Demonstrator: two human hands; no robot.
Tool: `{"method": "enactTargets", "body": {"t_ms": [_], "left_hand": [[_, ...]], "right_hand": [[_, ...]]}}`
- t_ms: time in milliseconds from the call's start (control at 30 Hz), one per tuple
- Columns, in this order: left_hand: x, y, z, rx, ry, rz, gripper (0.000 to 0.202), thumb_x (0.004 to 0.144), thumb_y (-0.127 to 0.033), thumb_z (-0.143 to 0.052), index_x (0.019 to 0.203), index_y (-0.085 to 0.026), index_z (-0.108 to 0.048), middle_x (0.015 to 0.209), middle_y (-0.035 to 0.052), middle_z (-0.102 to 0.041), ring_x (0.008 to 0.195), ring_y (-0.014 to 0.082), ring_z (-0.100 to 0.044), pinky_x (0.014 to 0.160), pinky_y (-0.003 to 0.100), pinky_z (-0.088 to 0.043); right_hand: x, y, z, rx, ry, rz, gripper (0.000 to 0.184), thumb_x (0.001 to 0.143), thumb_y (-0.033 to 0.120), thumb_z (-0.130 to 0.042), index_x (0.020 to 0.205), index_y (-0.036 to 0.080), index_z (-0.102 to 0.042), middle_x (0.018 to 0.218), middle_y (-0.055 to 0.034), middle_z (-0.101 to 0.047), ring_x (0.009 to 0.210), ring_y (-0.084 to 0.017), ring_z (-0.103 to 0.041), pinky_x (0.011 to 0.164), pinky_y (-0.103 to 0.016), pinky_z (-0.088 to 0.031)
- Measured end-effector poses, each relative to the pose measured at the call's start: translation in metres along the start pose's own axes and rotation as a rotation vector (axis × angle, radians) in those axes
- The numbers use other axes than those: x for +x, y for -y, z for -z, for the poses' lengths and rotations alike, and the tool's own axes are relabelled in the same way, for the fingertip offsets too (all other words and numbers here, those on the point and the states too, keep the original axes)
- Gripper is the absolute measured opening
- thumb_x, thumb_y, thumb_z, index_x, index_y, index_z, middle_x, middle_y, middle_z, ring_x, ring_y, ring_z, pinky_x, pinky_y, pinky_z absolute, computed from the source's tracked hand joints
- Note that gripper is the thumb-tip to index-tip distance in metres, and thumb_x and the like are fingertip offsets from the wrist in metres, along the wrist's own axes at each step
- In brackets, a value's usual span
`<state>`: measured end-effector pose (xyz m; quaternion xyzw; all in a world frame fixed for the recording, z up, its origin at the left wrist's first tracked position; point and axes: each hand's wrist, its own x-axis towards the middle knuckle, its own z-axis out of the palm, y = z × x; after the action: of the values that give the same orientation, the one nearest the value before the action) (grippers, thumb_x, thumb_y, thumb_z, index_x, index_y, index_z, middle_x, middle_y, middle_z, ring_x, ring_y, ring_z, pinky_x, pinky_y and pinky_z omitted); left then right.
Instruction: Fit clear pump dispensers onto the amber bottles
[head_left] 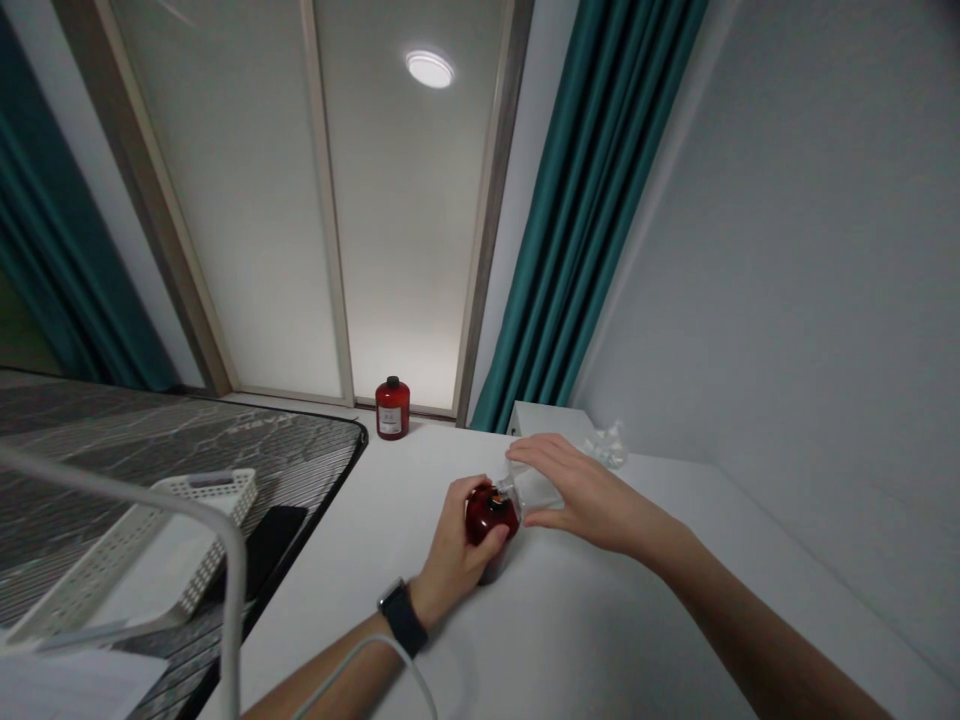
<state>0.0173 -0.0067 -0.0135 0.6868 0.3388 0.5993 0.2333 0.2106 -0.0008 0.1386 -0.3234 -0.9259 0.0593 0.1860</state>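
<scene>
On my feed, the left hand (454, 540) is closed around a dark red bottle (489, 518), fingers wrapped over its round shoulder and the thumb across the front. The bottle sits low over the white tabletop (600, 620), and I can't tell whether its base touches the surface. A black smartwatch (402, 617) is strapped on that wrist, with a thin white cable (375, 645) curving past it.

The right hand (596, 497) reaches in from the other side, spread wide over a piece of clear plastic (536, 488) that runs from the bottle's neck. Its fingers (536, 450) lie above the plastic and its thumb (544, 519) below, but I can't tell if it is actually pinching.

Farther along the table, a red bottle with a black cap (392, 408) stands upright near the far edge, beside a frosted glass panel (240, 200). A white box (544, 420) and crumpled clear wrapping (606, 445) sit to the right. To the left, a white perforated basket (202, 500) rests on a dark patterned mat (150, 430), with teal curtains (592, 210) hanging behind.
</scene>
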Motion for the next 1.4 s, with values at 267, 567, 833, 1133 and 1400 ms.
{"method": "enactTargets", "body": {"t_ms": [267,567,833,1133,1400], "left_hand": [[0.0,-0.001,0.002,-0.021,0.021,0.066,0.051,0.083,-0.026,-0.066,0.13,-0.021,-0.046,0.124,0.0109,-0.057,0.114,0.0268,-0.058,0.101,0.047,-0.047],[0.007,-0.011,0.006,0.008,0.063,0.079,0.038,0.084,-0.03,-0.065,0.119,-0.02,-0.054,0.115,0.0105,-0.06,0.109,0.0272,-0.06,0.097,0.046,-0.049],[0.01,-0.01,0.006,-0.018,0.074,0.088,0.04,0.085,-0.03,-0.066,0.122,-0.021,-0.055,0.119,0.0105,-0.061,0.112,0.0279,-0.06,0.099,0.047,-0.049],[0.003,-0.006,0.003,-0.05,0.073,0.136,0.043,0.087,-0.033,-0.066,0.127,-0.023,-0.051,0.125,0.0105,-0.058,0.118,0.0281,-0.056,0.104,0.047,-0.044],[0.022,0.001,0.019,-0.042,-0.06,0.345,0.038,0.097,-0.045,-0.049,0.128,-0.023,-0.05,0.127,0.0114,-0.059,0.12,0.0268,-0.056,0.105,0.046,-0.042]], "right_hand": [[-0.023,-0.022,-0.022,0.305,-0.143,-0.259,0.072,0.08,0.029,-0.074,0.144,0.03,-0.042,0.134,-0.0106,-0.053,0.12,-0.026,-0.056,0.096,-0.046,-0.054],[-0.044,-0.062,-0.113,0.593,-0.551,-0.503,0.059,0.082,0.036,-0.065,0.135,0.024,-0.042,0.121,-0.0097,-0.048,0.119,-0.026,-0.056,0.087,-0.039,-0.058],[-0.039,-0.069,-0.122,0.589,-0.575,-0.497,0.066,0.083,0.037,-0.068,0.138,0.025,-0.033,0.12,-0.0102,-0.054,0.118,-0.025,-0.057,0.089,-0.039,-0.057],[0.002,-0.08,-0.094,0.652,-0.536,-0.45,0.059,0.077,0.039,-0.07,0.126,0.025,-0.041,0.121,-0.0085,-0.048,0.121,-0.024,-0.052,0.092,-0.039,-0.056],[0.035,-0.072,-0.085,0.617,-0.53,-0.328,0.063,0.073,0.033,-0.075,0.127,0.028,-0.044,0.135,-0.0073,-0.045,0.131,-0.027,-0.045,0.112,-0.048,-0.038]]}}
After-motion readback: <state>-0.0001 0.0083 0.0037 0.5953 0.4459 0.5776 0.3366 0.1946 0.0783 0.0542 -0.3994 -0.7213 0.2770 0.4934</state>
